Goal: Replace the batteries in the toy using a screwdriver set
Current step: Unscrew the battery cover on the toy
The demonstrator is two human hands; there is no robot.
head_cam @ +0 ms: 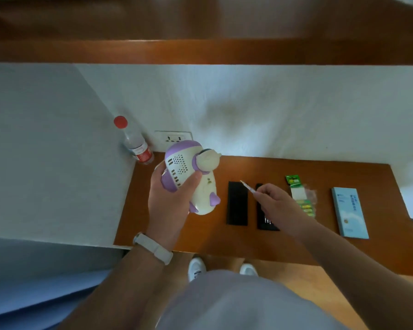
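Pointing up-left toward toy (188, 177): slanted screwdriver (248, 188)

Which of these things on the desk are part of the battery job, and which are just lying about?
For the job: toy, held in the left hand; screwdriver, pinched by the right hand; black screwdriver set case, in two parts; green battery pack.

Just lying about: water bottle, wall socket, blue box (use unclear).

glossy plastic toy (191, 177), polished wood table (296, 246), seemingly
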